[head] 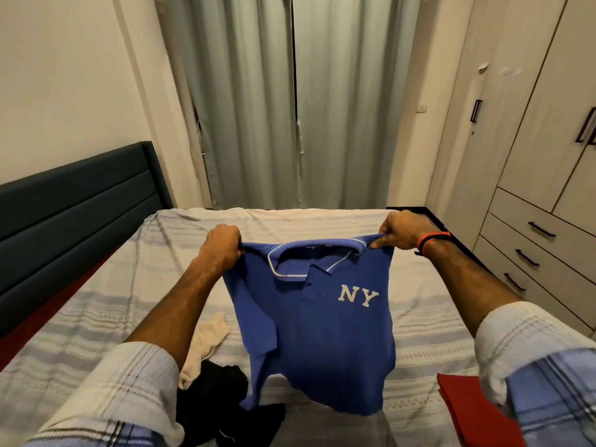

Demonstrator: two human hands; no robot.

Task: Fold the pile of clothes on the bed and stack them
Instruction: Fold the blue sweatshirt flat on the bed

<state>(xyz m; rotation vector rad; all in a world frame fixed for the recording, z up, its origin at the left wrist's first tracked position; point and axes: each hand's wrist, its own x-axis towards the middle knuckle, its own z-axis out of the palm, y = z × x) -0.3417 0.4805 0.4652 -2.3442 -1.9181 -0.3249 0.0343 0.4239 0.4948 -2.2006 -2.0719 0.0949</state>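
Blue cotton polo shirt (317, 333) is held up over the striped bed (106, 304), shoulders gripped by left hand (222, 246) and right hand (401, 229).

You're at the foot side of the bed (135, 285), headboard (74, 201) to your left, wardrobe (529, 150) to your right, curtains (290, 101) behind the far edge. Your left hand (222, 245) and right hand (403, 230) grip the polo shirt (322, 343) by its shoulders, above the bed. Sock (206, 343) and dark clothes (219, 395) lie on the bed lower left of it; folded garment (467, 411) lower right.
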